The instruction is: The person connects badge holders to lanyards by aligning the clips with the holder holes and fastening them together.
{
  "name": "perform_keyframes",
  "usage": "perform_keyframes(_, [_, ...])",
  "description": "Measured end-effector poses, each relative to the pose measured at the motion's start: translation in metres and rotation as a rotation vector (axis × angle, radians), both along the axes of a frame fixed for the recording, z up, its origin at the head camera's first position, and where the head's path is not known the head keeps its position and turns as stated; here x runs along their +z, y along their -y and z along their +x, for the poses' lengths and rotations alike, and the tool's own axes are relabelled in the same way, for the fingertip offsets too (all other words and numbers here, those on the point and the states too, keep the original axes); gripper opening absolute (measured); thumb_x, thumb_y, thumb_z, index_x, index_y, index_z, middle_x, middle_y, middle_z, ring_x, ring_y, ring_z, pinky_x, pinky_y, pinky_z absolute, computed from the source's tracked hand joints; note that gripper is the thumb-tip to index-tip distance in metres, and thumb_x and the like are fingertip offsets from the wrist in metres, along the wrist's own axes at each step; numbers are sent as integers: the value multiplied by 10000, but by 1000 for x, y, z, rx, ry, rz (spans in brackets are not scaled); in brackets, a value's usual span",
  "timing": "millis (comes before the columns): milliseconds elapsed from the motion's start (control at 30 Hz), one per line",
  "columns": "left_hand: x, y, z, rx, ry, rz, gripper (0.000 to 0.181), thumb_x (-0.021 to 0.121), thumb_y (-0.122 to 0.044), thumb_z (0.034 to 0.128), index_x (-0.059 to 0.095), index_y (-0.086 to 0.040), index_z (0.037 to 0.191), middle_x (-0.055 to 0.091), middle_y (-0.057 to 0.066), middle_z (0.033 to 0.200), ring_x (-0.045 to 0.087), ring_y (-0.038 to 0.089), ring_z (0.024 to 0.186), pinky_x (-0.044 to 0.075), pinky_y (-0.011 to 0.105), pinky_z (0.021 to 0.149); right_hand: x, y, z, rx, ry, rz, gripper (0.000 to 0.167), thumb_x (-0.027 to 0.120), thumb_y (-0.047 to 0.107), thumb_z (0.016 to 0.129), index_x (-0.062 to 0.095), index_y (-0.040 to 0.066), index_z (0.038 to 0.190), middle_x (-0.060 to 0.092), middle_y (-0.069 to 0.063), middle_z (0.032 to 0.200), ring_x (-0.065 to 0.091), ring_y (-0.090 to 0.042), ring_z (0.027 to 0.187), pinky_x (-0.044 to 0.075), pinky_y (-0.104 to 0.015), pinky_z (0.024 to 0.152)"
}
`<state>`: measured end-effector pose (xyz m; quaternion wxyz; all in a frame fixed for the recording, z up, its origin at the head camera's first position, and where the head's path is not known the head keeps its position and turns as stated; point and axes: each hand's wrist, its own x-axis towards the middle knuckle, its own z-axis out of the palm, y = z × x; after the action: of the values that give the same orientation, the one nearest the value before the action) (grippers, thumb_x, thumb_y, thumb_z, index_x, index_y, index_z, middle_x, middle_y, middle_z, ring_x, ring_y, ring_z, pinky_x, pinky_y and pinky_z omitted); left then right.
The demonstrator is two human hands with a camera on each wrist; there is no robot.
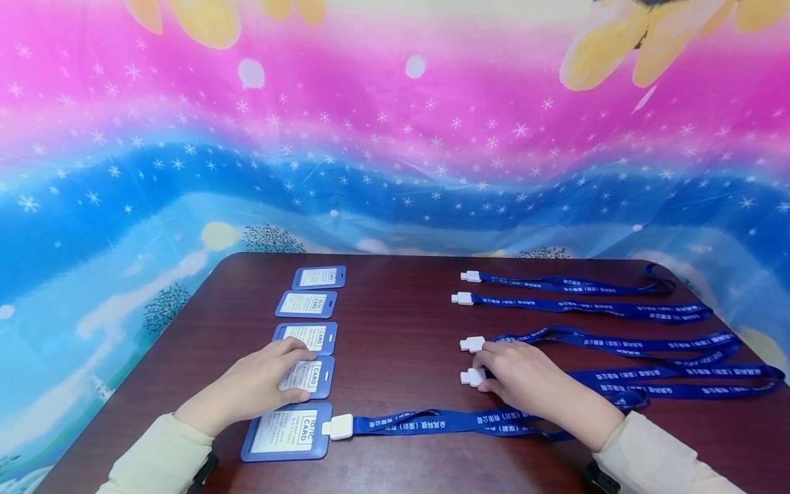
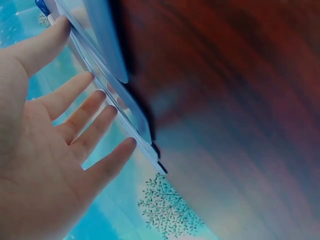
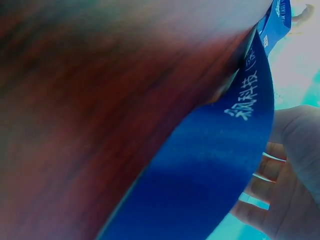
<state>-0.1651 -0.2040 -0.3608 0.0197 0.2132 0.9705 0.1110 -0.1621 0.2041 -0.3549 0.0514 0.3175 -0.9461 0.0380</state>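
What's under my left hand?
Your left hand partly covers the third ID card holder from the back and the fourth ID card holder; CARD print shows on both. The third's lower-left corner and the fourth's left edge are hidden.

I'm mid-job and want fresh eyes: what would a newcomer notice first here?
Probably the vivid pink-and-blue backdrop behind the dark table. Next come five blue badges on the table's left and blue straps running to its right, the nearest strap joined to the nearest badge. The left hand is over the second-nearest badge, the right hand at a white clip.
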Motion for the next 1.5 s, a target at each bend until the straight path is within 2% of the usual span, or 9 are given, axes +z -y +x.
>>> perform_keyframes(333, [-1, -1, 4, -30, -59, -84, 616, 834, -387, 785, 648, -127, 1312, 596, 49, 1267, 598, 238, 1112, 530, 472, 911, 0, 0, 1, 31, -31, 6, 298, 856, 258, 779, 722, 117, 1004, 681, 7, 927, 640, -153, 821, 557, -440, 817])
perform_keyframes(567, [-2, -9, 9, -62, -112, -158, 583, 833, -359, 798, 648, -90, 1282, 634, 37, 1173, 627, 211, 1036, 541, 440, 889, 1, 2, 1, 54, -49, 19, 305, 855, 242, 780, 730, 113, 1026, 691, -3, 953, 655, -171, 852, 555, -453, 819])
perform_keyframes(833, [-4, -9, 11, -52, -132, -152, 559, 827, -376, 801, 660, -126, 1273, 626, 6, 1153, 624, 174, 984, 553, 419, 853, 3, 9, 0, 72, -78, 32, 301, 860, 226, 772, 726, 103, 1012, 696, -12, 923, 659, -168, 828, 559, -416, 770])
perform_keyframes(1100, [-6, -5, 9, -32, -99, -113, 580, 823, -382, 804, 644, -115, 1287, 612, 24, 1215, 627, 201, 1041, 543, 449, 885, 8, 27, -4, 104, -88, 53, 296, 846, 228, 789, 717, 101, 1024, 720, -22, 949, 674, -173, 865, 550, -396, 779])
perform_keyframes(1233, [-6, -5, 8, -37, -107, -122, 580, 835, -369, 792, 653, -95, 1270, 611, 5, 1131, 613, 149, 968, 557, 389, 836, 10, 37, -4, 127, -93, 45, 314, 847, 236, 789, 719, 104, 1043, 722, -26, 963, 680, -187, 888, 553, -408, 808])
perform_keyframes(1367, [-5, -7, 7, -34, -110, -138, 585, 854, -356, 770, 666, -86, 1254, 592, -20, 1031, 569, 105, 892, 551, 324, 777, 12, 45, -6, 159, -120, 54, 310, 847, 246, 790, 721, 107, 1036, 719, -14, 937, 676, -169, 847, 546, -342, 747])
perform_keyframes(1500, [-4, -10, 6, -29, -105, -143, 590, 864, -350, 757, 674, -86, 1249, 583, -28, 1010, 543, 99, 880, 538, 298, 754, 12, 51, -8, 178, -129, 67, 289, 836, 251, 803, 721, 109, 1027, 717, -7, 922, 669, -156, 825, 532, -304, 711])
